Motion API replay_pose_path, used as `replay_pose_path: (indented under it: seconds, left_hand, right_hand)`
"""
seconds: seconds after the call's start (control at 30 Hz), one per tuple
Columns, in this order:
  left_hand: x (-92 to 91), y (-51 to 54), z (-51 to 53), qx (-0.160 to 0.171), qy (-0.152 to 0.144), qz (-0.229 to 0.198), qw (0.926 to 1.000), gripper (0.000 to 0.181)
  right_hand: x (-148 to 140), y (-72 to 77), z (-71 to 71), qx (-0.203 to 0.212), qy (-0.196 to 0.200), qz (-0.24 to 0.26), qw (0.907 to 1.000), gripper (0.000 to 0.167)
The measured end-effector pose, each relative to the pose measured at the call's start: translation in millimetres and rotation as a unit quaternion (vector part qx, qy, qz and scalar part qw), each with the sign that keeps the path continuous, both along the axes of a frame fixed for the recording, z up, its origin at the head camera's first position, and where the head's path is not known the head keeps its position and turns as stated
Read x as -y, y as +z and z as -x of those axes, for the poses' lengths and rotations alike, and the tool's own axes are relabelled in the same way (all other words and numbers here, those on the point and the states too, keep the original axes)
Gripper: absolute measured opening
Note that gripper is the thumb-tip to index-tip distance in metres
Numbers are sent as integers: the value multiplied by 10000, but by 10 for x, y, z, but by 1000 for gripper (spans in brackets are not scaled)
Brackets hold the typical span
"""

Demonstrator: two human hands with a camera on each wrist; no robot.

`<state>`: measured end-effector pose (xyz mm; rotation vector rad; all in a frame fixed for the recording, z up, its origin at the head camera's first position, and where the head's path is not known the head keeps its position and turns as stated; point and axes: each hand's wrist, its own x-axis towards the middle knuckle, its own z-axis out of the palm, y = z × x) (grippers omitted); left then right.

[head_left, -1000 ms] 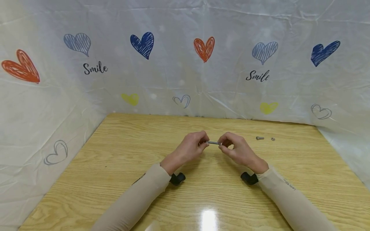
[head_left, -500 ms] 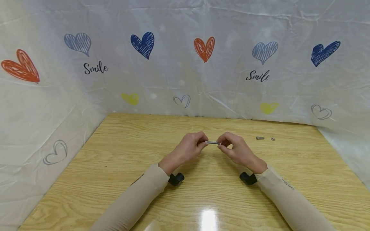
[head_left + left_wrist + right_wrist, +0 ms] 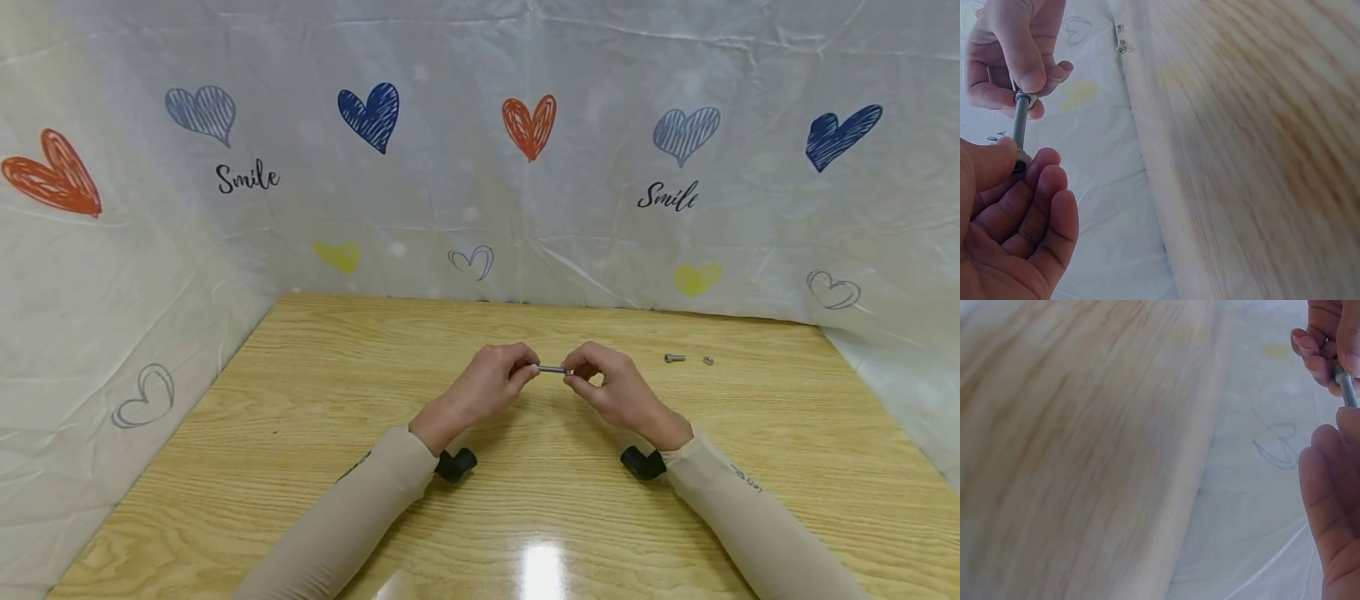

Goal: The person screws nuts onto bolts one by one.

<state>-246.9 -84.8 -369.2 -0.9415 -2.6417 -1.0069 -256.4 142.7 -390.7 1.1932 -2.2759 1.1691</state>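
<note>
Between my two hands a silver bolt (image 3: 552, 369) lies roughly level above the wooden table. My left hand (image 3: 489, 382) pinches its socket head between thumb and index finger; the left wrist view shows the other fingers loosely curled below the head. A hex nut (image 3: 1026, 97) sits around the bolt's far end. Thumb and fingertips of my right hand (image 3: 617, 388) pinch this nut, covering part of it. In the right wrist view, the bolt's head end (image 3: 1341, 375) shows at the left fingertips, while the nut is hidden by the right thumb.
To the right of my right hand, a second, shorter bolt (image 3: 675, 358) lies on the wooden table (image 3: 337, 367), with a loose nut (image 3: 708, 361) beside it. A white sheet (image 3: 585, 208) with printed hearts hangs behind and at the sides. Black wrist mounts (image 3: 455, 465) sit under both forearms.
Both hands and the bolt have shifted very slightly left. The grip of each hand looks the same; the loose bolt and nut have not moved.
</note>
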Motion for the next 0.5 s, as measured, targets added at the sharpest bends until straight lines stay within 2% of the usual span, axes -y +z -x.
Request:
replay_pose_path:
  seconds: [0.3, 0.5]
  left_hand:
    - [8, 4, 10, -24, -103, 76, 9999, 16]
    - [1, 5, 2, -11, -78, 62, 10000, 11]
  right_hand:
    - [-6, 15, 1, -120, -39, -17, 9999, 19]
    - [-8, 23, -15, -41, -98, -19, 9999, 14]
